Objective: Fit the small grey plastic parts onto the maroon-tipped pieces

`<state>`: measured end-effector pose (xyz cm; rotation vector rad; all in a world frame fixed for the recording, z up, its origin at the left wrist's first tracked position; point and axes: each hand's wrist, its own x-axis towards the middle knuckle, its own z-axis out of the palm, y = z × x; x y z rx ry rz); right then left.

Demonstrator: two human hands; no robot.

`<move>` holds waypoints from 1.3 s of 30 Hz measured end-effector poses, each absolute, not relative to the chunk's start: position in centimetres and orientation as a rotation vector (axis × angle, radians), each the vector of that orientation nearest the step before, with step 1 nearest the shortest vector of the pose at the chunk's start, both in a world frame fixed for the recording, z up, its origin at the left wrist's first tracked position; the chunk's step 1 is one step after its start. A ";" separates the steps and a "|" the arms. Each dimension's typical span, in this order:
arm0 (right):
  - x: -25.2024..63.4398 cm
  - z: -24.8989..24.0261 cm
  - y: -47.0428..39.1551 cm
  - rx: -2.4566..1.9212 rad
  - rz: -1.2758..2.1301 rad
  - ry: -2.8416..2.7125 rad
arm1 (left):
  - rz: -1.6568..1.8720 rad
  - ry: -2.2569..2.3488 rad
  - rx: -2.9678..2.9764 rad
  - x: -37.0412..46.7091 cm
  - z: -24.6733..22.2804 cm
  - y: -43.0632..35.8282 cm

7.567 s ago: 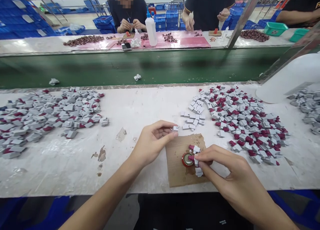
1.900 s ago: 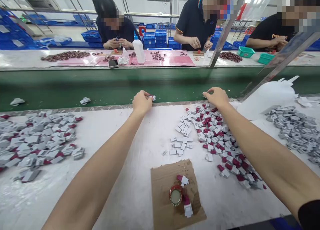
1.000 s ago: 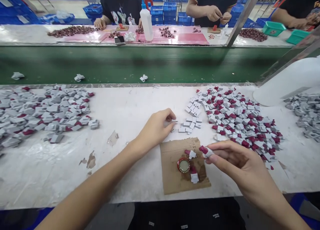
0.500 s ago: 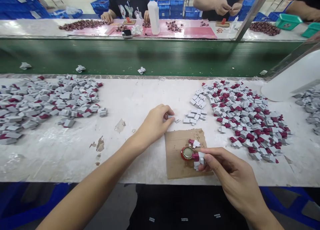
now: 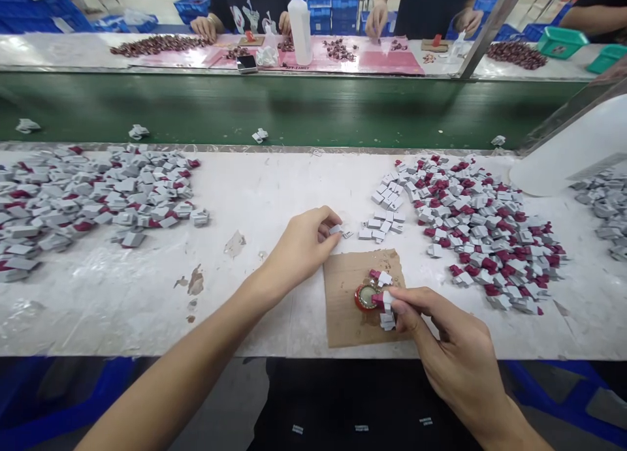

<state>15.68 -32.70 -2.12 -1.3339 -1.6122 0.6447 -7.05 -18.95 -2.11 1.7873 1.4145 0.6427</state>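
A square of cardboard [image 5: 343, 307] lies near the table's front edge. On it is a red-rimmed bottle cap [image 5: 366, 297] with clear liquid inside. My right hand [image 5: 450, 346] pinches a grey-and-maroon piece [image 5: 385, 299], its maroon end at the cap's right side. Two similar pieces rest on the cardboard, one behind the cap [image 5: 381, 278] and one [image 5: 387, 320] just below the held piece. My left hand [image 5: 308, 242] is closed on a small grey piece [image 5: 335, 229] beyond the cardboard's back left corner. Beside those fingertips lies another small flat grey piece [image 5: 347, 234].
Loose grey blocks [image 5: 379, 226] lie behind the cardboard. Grey-and-maroon piles spread at right [image 5: 490, 235] and left [image 5: 98, 196]. A white container [image 5: 563, 151] leans at far right. Beyond, a green conveyor [image 5: 313, 105] carries a few pieces; people work across it.
The held piece in my right hand has shifted slightly left, into the cap's edge. My left hand has barely moved. Pieces on the conveyor have moved left. A person opposite has parted their hands.
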 end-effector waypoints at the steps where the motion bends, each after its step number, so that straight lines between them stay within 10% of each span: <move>1: 15.6 -2.2 -32.7 -1.324 0.640 -1.628 | 0.650 1.406 1.768 -7.0 -2.1 -19.0; 39: 16.4 -2.0 -29.4 -1.368 0.809 -1.018 | 0.839 0.859 1.137 -0.8 -0.2 -23.9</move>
